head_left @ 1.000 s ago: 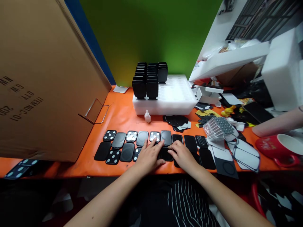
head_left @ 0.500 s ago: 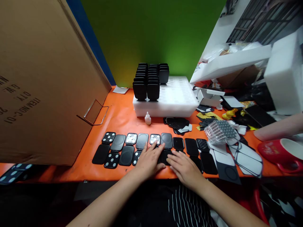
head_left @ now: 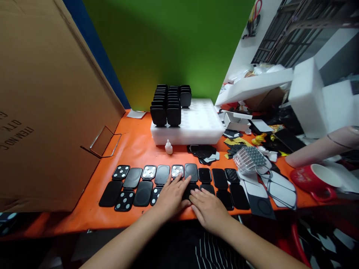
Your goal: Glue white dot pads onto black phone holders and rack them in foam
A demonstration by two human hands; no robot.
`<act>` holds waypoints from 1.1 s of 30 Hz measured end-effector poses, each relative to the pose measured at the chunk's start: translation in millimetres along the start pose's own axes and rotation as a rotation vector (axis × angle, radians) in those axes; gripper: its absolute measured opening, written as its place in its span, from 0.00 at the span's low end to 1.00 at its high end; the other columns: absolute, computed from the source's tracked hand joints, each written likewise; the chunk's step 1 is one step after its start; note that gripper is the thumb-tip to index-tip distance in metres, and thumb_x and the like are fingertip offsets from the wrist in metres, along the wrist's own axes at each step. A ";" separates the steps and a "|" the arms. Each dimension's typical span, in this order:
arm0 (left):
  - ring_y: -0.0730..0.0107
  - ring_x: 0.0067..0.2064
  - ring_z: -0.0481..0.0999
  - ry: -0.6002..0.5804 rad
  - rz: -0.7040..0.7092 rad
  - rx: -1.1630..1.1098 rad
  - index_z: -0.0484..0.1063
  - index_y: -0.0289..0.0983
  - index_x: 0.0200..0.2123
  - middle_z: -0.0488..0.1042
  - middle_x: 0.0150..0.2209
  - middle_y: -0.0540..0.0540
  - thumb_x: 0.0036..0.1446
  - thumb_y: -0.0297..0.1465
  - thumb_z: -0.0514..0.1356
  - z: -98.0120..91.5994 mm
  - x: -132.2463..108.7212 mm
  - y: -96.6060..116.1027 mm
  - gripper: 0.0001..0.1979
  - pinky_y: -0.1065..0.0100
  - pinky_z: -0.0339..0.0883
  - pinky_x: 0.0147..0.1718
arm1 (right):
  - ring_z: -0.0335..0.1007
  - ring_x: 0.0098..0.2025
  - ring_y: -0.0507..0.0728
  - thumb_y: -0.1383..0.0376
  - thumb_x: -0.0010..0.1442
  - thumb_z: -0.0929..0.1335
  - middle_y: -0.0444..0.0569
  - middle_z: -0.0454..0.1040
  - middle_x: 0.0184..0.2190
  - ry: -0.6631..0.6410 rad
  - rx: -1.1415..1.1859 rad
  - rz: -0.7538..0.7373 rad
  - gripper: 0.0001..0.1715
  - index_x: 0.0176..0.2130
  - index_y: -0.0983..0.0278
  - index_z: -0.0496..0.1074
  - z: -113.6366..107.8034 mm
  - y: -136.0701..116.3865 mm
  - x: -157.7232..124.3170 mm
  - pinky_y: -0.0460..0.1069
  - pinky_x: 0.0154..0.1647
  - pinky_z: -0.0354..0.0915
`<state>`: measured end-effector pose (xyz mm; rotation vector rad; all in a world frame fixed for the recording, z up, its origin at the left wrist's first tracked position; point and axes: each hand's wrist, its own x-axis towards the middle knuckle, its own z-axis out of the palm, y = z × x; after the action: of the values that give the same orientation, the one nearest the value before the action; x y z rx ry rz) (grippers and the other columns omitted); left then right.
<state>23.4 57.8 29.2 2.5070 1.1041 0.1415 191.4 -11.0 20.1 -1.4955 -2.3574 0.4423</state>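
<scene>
Two rows of flat black rounded plates (head_left: 131, 178) lie along the near edge of the orange table (head_left: 137, 142); some carry white dots or shiny round inserts. My left hand (head_left: 171, 197) lies flat on plates in the middle of the rows, fingers stretched out. Just to its right, my right hand (head_left: 208, 207) also lies flat with fingers extended over a black plate in the front row. Neither hand grips anything.
A white foam tray (head_left: 202, 123) with upright black plates (head_left: 168, 106) stands behind, a small white bottle (head_left: 168, 147) before it. A big cardboard box (head_left: 50, 97) fills the left. Right: a loose pile of black pieces (head_left: 203, 152), clear bag (head_left: 248, 158), red mug (head_left: 318, 179), another person's arm (head_left: 322, 147).
My right hand has slid left and nearer along the front row, close beside my left hand. The view has tilted, so everything sits lower in the frame.
</scene>
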 end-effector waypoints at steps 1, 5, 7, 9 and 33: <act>0.60 0.62 0.46 0.004 0.001 0.002 0.45 0.44 0.60 0.62 0.55 0.46 0.48 0.38 0.60 -0.2 0.1 0.4 0.38 0.50 0.33 0.58 | 0.63 0.51 0.58 0.64 0.60 0.58 0.49 0.69 0.49 -0.012 0.033 0.004 0.19 0.49 0.61 0.68 -6.7 2.8 2.6 0.55 0.56 0.54; 0.55 0.61 0.48 0.040 0.039 0.016 0.53 0.45 0.56 0.62 0.55 0.47 0.48 0.37 0.60 -0.8 -1.6 3.3 0.32 0.45 0.33 0.58 | 0.66 0.45 0.55 0.64 0.60 0.58 0.47 0.73 0.41 0.077 0.075 0.142 0.16 0.44 0.59 0.71 -37.8 29.4 21.5 0.50 0.47 0.60; 0.53 0.61 0.48 0.077 0.064 0.038 0.56 0.44 0.55 0.60 0.56 0.48 0.49 0.35 0.59 -1.1 -5.6 7.0 0.28 0.43 0.35 0.57 | 0.66 0.44 0.56 0.63 0.60 0.58 0.48 0.73 0.40 0.139 0.022 0.269 0.16 0.42 0.60 0.72 -51.2 50.8 37.4 0.50 0.46 0.60; 0.54 0.61 0.49 0.104 0.098 0.054 0.57 0.43 0.54 0.57 0.58 0.47 0.51 0.33 0.57 -0.7 -12.7 12.2 0.26 0.44 0.41 0.57 | 0.66 0.44 0.56 0.62 0.60 0.58 0.50 0.73 0.41 0.135 -0.056 0.374 0.17 0.41 0.62 0.72 -61.4 73.8 56.7 0.49 0.46 0.59; 0.58 0.59 0.54 0.245 -0.065 -0.049 0.57 0.41 0.55 0.58 0.57 0.44 0.56 0.44 0.51 35.8 -18.0 15.8 0.25 0.54 0.52 0.56 | 0.65 0.31 0.53 0.62 0.57 0.59 0.44 0.71 0.28 -0.058 0.496 0.255 0.12 0.29 0.63 0.68 -14.4 36.9 129.6 0.47 0.34 0.59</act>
<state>30.8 23.8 3.8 2.4545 1.2588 0.4615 174.9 123.2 30.3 -1.5438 -1.8997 1.0563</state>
